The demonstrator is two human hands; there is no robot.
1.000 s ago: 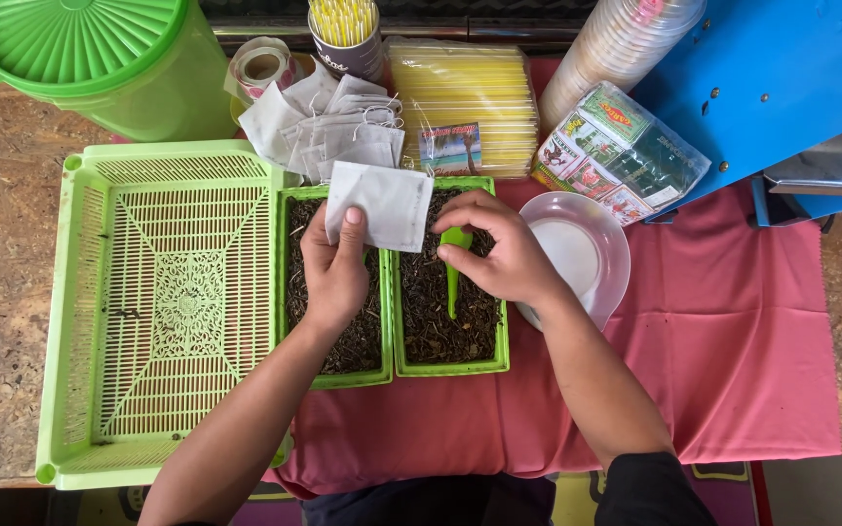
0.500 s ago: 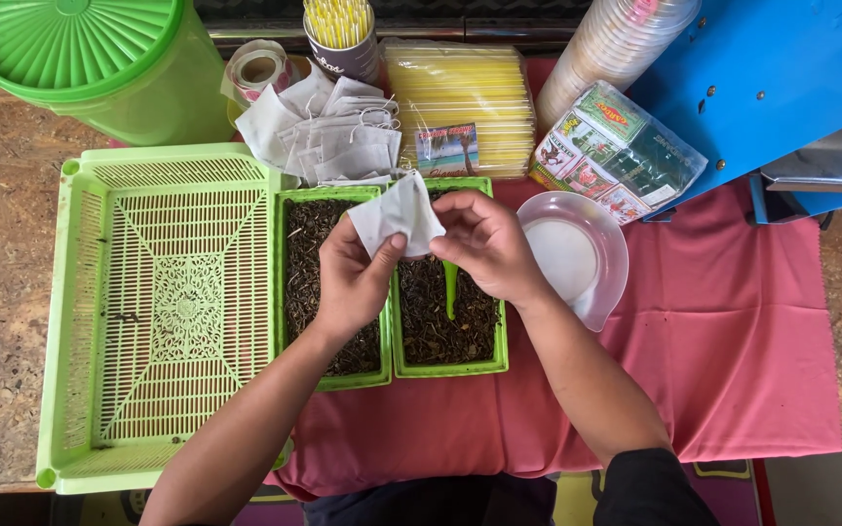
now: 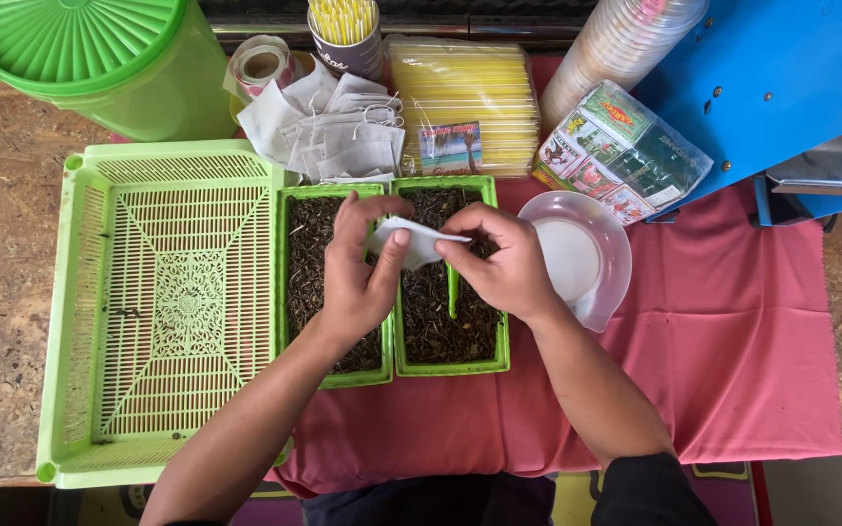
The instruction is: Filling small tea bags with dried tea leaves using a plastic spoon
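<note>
we've got our left hand (image 3: pixel 355 276) and right hand (image 3: pixel 504 261) both pinching one white filter bag (image 3: pixel 411 240) | bag's held over two small green trays of loose tea (image 3: pixel 440 321) | green scoop (image 3: pixel 453 287) lying in right tray | big green basket (image 3: pixel 163 312) off left

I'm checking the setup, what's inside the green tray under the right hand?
The small green tray holds dark loose tea leaves and a green scoop standing in them. Both hands and the white filter bag cover the tray's upper part, so that area cannot be seen.
</note>
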